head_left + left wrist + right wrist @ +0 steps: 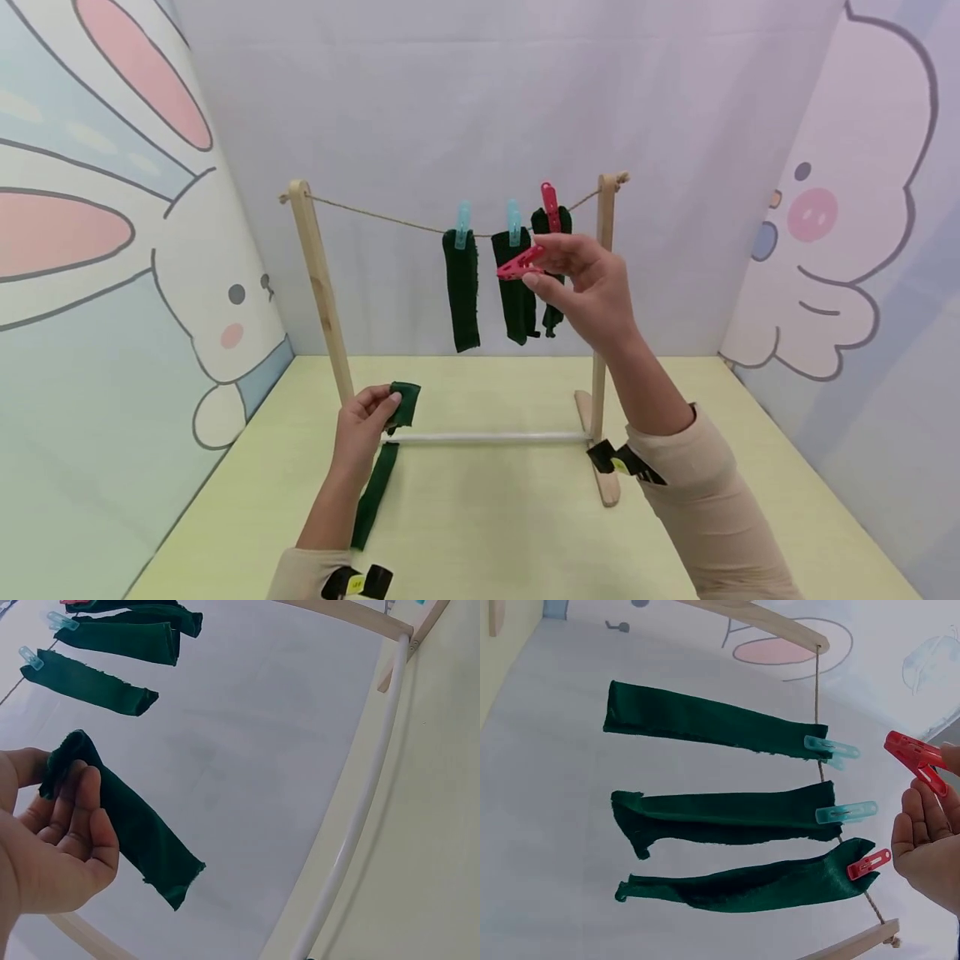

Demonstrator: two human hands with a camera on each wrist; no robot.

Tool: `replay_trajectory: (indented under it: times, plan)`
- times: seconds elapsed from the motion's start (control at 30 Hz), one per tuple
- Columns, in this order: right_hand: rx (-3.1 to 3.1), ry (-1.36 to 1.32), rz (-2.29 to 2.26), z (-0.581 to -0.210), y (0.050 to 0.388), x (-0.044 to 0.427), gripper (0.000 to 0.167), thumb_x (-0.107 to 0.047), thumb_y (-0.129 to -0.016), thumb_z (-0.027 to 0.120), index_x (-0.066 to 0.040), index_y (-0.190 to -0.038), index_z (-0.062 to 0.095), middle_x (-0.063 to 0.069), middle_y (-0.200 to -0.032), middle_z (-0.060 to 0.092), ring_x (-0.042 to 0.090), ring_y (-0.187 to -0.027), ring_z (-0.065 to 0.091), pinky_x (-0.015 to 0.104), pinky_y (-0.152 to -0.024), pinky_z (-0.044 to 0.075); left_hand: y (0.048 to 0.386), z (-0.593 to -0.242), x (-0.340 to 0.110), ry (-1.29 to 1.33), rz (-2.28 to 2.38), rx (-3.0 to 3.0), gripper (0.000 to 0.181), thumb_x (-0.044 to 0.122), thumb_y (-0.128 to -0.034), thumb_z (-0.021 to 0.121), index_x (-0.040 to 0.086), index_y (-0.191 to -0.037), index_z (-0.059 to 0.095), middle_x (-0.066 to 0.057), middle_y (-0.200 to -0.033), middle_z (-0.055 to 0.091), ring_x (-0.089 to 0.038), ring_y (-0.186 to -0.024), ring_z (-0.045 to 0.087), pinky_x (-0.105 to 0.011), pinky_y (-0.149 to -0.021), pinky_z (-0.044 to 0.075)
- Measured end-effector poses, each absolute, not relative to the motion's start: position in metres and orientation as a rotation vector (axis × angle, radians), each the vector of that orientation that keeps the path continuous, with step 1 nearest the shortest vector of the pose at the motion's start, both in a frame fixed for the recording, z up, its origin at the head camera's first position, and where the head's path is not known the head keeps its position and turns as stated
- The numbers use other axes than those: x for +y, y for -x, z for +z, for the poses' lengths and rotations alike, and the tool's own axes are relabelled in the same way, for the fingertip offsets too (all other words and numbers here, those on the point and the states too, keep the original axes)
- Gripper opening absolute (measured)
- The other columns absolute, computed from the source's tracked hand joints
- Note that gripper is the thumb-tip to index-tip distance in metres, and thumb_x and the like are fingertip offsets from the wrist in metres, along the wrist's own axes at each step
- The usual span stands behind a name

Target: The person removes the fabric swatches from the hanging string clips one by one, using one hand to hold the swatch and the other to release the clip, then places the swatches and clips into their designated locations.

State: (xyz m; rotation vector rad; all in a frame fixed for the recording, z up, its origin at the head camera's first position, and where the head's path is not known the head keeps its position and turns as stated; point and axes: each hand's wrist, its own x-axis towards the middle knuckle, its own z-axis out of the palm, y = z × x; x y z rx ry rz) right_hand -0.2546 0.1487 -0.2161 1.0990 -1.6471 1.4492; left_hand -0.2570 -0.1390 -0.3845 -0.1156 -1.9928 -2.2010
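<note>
Between the thumb and fingers of my left hand (362,429) is the top of a dark green cloth strip (146,832), which hangs down in the left wrist view. In the head view a green length (375,497) shows below that hand; I cannot tell there whether it joins the held piece. My right hand (588,287), raised before the rope, pinches a red clothespin (915,756). Behind it, three green strips hang from the rope (375,214). Light blue clothespins (463,225) hold the left and middle strips (462,296), and another red clothespin (551,204) holds the right one.
Wooden posts (322,292) carry the rope at both ends. A white bar (491,437) runs low between them. The right post stands on a wooden foot (609,490) on the pale yellow table (510,533). Walls with cartoon animals (202,283) rise at both sides.
</note>
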Motion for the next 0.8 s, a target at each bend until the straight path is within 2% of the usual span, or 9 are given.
replay_trajectory:
  times: [0.07,0.17,0.3,0.57,0.8]
  plan:
    - [-1.659,-1.082,1.473,-0.223,0.252,0.152,0.047,-0.019,-0.083,0.072,0.015,-0.110,0.055,0.024,-0.096,0.062,0.022,-0.087,0.061,0.027,-0.079,0.049,0.255,-0.387,-0.140,0.101,-2.194,-2.012,0.026,0.007,-0.0929,0.057,-0.011,-0.111,0.054,-0.006,-0.088,0.060,-0.013,-0.078,0.057,-0.022,-0.070,0.049]
    - [-1.678,-1.039,1.507,-0.232,0.249,0.157,0.035,0.001,-0.081,0.069,0.017,-0.109,0.054,0.020,-0.096,0.063,0.021,-0.086,0.061,0.026,-0.079,0.049,0.253,-0.391,-0.140,0.091,-2.190,-2.039,0.025,0.007,-0.0927,0.057,-0.010,-0.110,0.054,-0.007,-0.089,0.059,-0.014,-0.078,0.057,-0.022,-0.070,0.050]
    - [-1.685,-0.973,1.554,-0.244,0.246,0.163,0.035,0.021,-0.074,0.062,0.018,-0.108,0.054,0.016,-0.095,0.063,0.021,-0.086,0.060,0.025,-0.080,0.049,0.252,-0.396,-0.142,0.070,-2.172,-2.081,0.025,0.008,-0.0926,0.058,-0.010,-0.109,0.055,-0.007,-0.095,0.056,-0.014,-0.081,0.056,-0.023,-0.071,0.049]
    - [-1.678,-0.870,1.676,-0.270,0.242,0.178,0.035,0.020,-0.076,0.062,0.017,-0.110,0.053,0.017,-0.098,0.063,0.022,-0.088,0.060,0.025,-0.081,0.048,0.250,-0.409,-0.146,0.018,-2.142,-2.187,0.029,0.014,-0.0931,0.059,-0.007,-0.112,0.057,-0.006,-0.096,0.060,-0.013,-0.082,0.056,-0.026,-0.073,0.049]
    - [-1.714,-0.698,1.760,-0.294,0.239,0.190,0.033,0.018,-0.078,0.063,0.017,-0.110,0.053,0.011,-0.095,0.064,0.019,-0.084,0.060,0.022,-0.073,0.051,0.253,-0.424,-0.146,-0.020,-2.155,-2.221,0.027,0.014,-0.0921,0.060,-0.006,-0.111,0.058,-0.005,-0.093,0.060,-0.014,-0.082,0.054,-0.029,-0.072,0.048]
